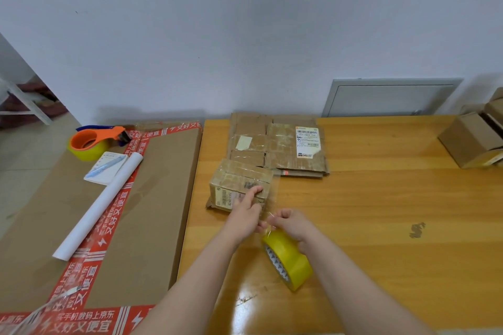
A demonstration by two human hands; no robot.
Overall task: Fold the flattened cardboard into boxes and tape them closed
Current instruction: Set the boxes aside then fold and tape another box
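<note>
Yellow tape roll [292,264] gripped in right hand [295,226]; left hand [245,215] fingers [254,191] press box [234,185].

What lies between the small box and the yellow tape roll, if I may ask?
Head view: a strip of clear tape runs from the small box to the yellow tape roll, pinched by the right hand.

Single head cam, wide-angle, looks fwd & down over table [381,198] from close in. Forearms [206,266] enter at bottom centre of frame. Wall [245,35] fills upper half, floor [27,149] at left edge.
</note>
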